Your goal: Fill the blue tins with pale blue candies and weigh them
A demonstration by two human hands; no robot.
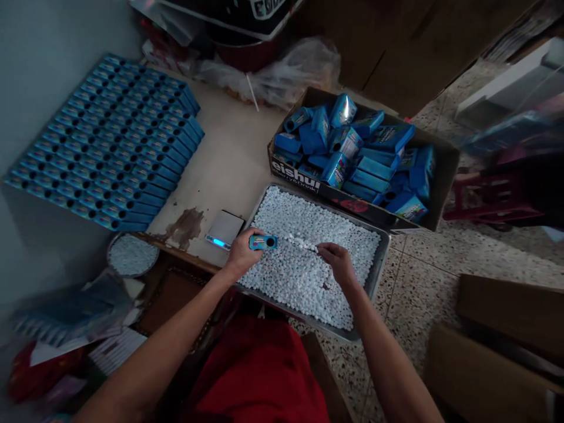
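Note:
My left hand holds a small blue box on its side over a metal tray filled with small white candies. The box's open end faces right. My right hand rests on the candies just right of the box, fingers pinched at a short row of white candies that lines up toward the box's opening.
A cardboard carton of loose blue boxes stands behind the tray. Several rows of stacked blue boxes lean against the wall at left. A small scale and a round bowl of candies lie left of the tray.

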